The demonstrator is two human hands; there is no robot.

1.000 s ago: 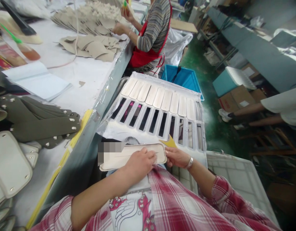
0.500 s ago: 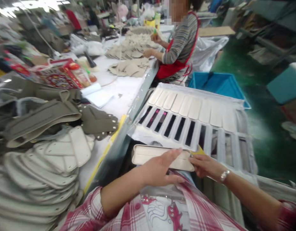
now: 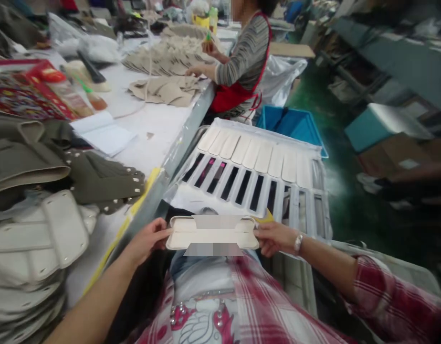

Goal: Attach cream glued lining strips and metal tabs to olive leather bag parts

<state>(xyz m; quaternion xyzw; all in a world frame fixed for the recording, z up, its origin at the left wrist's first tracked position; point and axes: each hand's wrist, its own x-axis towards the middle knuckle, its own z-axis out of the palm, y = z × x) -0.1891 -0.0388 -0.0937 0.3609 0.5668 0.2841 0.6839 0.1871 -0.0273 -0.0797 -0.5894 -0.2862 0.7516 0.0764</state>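
- Person's left hand point(image 3: 154, 239): thumb and fingers pinched together on the left end of a cream, elongated strip with rounded corners and a raised rim point(image 3: 211, 235).
- Person's right hand point(image 3: 276, 237): fingers closed on the right end of the same strip; a silver-coloured band point(image 3: 298, 242) encircles the wrist.
- The strip lies level between the two hands, above the lap and the red-and-white plaid shirt point(image 3: 267, 296); its middle edges are partly obscured.
- Left foreground: off-white, rounded panels with small metal-like studs point(image 3: 65, 229) overlap in a pile.
- Beyond the strip: a white slatted rack point(image 3: 186, 196), with cream rounded strips point(image 3: 265, 157) side by side in its far row and dark slots in its near row. A yellow pointed piece point(image 3: 267, 216) shows just beside the right hand.
- Left, farther: a white-covered table point(image 3: 149, 138) bears olive-grey flat pieces with white tabs point(image 3: 102, 179), then white paper sheets point(image 3: 104, 131).
- Farther still: beige cut pieces point(image 3: 166, 91) lie near a co-worker in a striped sleeve point(image 3: 231, 69) and red apron point(image 3: 227, 98).
- Behind the rack: a blue plastic crate point(image 3: 304, 126) stands on the green floor point(image 3: 338, 177).
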